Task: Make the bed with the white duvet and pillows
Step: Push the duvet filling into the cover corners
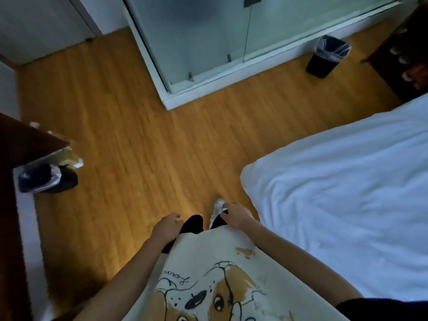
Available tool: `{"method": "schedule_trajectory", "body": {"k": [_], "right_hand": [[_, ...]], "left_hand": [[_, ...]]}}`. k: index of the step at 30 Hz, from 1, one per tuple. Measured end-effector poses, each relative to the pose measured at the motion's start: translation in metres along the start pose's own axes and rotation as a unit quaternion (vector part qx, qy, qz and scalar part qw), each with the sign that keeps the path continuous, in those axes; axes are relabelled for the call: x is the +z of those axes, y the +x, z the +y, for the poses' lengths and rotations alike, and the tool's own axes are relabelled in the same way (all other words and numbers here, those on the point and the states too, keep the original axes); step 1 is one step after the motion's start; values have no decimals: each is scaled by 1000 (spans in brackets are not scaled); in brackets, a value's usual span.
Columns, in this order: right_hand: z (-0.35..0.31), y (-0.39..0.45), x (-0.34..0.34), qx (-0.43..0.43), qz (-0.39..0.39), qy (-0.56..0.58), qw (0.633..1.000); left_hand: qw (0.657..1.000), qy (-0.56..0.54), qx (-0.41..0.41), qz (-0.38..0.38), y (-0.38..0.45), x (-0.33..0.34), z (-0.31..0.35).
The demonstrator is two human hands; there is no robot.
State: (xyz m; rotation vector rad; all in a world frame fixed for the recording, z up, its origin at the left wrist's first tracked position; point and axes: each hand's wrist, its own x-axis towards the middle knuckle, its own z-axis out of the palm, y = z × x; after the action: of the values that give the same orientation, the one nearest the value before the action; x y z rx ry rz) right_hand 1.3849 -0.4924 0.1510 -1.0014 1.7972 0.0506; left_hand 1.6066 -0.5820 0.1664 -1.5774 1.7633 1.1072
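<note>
Our left hand (pixel 168 225) hangs low in front of us with its fingers loosely curled and nothing in it. Our right hand (pixel 235 217) hangs the same way, fingers relaxed and bent downward, gripping nothing, just beside the hem of our white shirt (pixel 208 269) printed with a cartoon dog. Below the hands we see our feet on the wooden floor (pixel 129 126), one in a dark shoe (pixel 193 223) and one in a silvery shoe (pixel 216 209).

To our right lies the bed (pixel 347 286), and the white duvet (pixel 342 193) covers it, wrinkled, with its rounded corner hanging near the right hand but not touching it. We cannot see any pillows from here.

Ahead stands a frosted glass partition (pixel 208 33) in a white frame. A black bin (pixel 326 56) with a clear liner sits beside it. A dark wooden tabletop (pixel 30 140) juts in at the left, with a second lined bin (pixel 46 179) under it.
</note>
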Motion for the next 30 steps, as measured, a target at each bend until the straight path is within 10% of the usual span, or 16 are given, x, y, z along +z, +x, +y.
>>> {"method": "schedule_trajectory", "body": {"k": [20,30], "right_hand": [[-16,190,-331,202,173,295,918],[46,226,-452,282,223,418,834]], "left_hand": [[906,325,260,-84,283,-281,386],[750,514,399,-119,346,-284,616]]}}
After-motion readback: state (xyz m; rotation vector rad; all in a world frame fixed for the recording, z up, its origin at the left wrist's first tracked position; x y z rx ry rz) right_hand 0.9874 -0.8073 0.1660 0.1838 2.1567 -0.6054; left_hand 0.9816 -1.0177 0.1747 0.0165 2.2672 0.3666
